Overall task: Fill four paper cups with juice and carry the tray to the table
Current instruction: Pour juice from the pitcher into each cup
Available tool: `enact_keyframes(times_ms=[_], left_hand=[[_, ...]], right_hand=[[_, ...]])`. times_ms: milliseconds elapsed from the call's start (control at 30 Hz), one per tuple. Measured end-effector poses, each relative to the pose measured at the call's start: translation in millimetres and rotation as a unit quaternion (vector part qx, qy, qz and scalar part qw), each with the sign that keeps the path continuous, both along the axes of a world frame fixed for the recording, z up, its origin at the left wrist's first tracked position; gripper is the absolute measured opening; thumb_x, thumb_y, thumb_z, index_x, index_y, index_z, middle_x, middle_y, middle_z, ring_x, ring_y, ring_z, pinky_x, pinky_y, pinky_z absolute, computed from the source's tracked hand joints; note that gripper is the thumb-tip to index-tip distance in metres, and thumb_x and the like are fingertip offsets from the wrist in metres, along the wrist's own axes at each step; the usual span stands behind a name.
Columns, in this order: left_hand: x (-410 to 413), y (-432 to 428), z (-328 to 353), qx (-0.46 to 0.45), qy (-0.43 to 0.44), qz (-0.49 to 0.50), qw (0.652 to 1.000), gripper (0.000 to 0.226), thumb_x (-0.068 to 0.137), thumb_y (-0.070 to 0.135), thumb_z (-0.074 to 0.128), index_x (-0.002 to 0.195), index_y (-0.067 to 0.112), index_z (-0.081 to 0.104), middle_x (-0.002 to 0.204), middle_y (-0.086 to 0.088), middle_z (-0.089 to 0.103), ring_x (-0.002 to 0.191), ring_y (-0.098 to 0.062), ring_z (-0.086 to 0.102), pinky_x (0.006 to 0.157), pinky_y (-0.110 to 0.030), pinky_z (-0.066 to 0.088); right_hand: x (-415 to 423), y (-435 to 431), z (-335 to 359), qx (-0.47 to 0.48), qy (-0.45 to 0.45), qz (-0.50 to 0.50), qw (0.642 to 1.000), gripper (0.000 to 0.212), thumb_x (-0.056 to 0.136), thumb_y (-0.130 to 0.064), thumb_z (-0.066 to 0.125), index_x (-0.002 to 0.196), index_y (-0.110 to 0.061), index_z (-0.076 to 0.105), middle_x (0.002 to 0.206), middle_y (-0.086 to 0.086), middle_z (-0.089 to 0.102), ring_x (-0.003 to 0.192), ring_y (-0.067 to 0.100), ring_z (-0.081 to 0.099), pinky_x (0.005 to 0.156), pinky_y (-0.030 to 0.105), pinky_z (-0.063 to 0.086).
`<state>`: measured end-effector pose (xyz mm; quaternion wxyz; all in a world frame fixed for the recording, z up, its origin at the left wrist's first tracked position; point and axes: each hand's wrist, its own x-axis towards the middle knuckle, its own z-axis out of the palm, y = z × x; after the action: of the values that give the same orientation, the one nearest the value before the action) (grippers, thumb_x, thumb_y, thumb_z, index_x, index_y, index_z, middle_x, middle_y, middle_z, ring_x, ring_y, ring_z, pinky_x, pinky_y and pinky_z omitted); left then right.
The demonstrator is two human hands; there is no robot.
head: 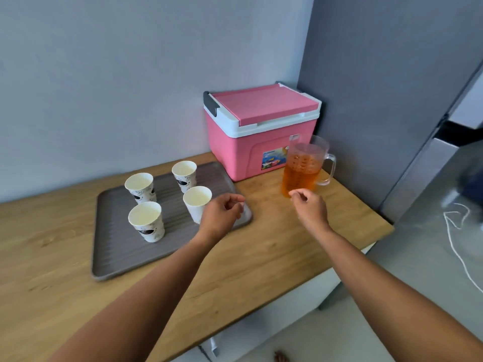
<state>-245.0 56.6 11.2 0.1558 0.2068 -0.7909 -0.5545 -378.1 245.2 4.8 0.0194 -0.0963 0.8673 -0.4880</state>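
Though unfilled: 4 cups, 1 jug.

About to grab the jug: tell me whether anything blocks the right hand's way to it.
Nothing visible does. The right hand hangs just in front of the juice jug, empty, with only bare counter between. The pink cooler stands behind the jug.

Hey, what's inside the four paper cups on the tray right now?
The four paper cups on the tray show only pale insides, no orange juice. The cup bottoms are not clearly visible.
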Motion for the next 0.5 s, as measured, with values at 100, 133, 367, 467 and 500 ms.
enact_keyframes(times_ms=[100,133,367,467,500], left_hand=[[-50,16,-5,0.014,-0.012,-0.014,1.0,0.014,0.089,0.019,0.065,0.088,0.032,0.069,0.078,0.0,0.071,0.077,-0.017,0.068,0.087,-0.039,0.055],[-66,22,-5,0.029,-0.008,-0.012,0.999,0.009,0.089,0.022,0.066,0.091,0.03,0.069,0.079,0.0,0.071,0.081,-0.019,0.068,0.09,-0.039,0.054],[-166,51,0,0.097,-0.002,-0.01,0.995,0.053,0.096,0.05,0.05,0.138,0.018,0.05,0.133,0.0,0.056,0.12,-0.017,0.052,0.099,-0.032,0.039],[-197,58,1,0.124,-0.014,-0.005,0.992,0.065,0.094,0.061,0.043,0.147,0.023,0.039,0.147,-0.001,0.044,0.133,-0.022,0.043,0.111,-0.043,0.034],[-204,59,0,0.134,-0.021,-0.008,0.991,0.069,0.093,0.066,0.04,0.149,0.025,0.037,0.15,-0.001,0.041,0.136,-0.024,0.04,0.113,-0.047,0.032]], right_hand=[[-31,28,0,-0.003,0.02,-0.044,0.999,0.021,0.096,-0.029,0.054,0.102,-0.017,0.07,0.102,0.001,0.069,0.094,0.022,0.062,0.08,0.034,0.05],[-43,37,-1,-0.008,0.027,-0.062,0.998,0.021,0.096,-0.031,0.053,0.103,-0.018,0.067,0.104,0.002,0.068,0.094,0.022,0.062,0.077,0.033,0.05],[-119,73,11,-0.054,0.027,-0.116,0.991,0.035,0.098,-0.039,0.049,0.123,-0.015,0.05,0.098,-0.008,0.055,0.092,0.017,0.056,0.069,0.028,0.04],[-148,75,4,-0.081,-0.008,-0.053,0.995,0.038,0.099,-0.043,0.043,0.103,-0.01,0.061,0.097,0.001,0.064,0.092,0.019,0.06,0.067,0.023,0.042],[-154,73,0,-0.102,-0.02,-0.032,0.994,0.043,0.099,-0.045,0.042,0.091,-0.008,0.063,0.092,0.003,0.067,0.09,0.021,0.062,0.07,0.025,0.044]])
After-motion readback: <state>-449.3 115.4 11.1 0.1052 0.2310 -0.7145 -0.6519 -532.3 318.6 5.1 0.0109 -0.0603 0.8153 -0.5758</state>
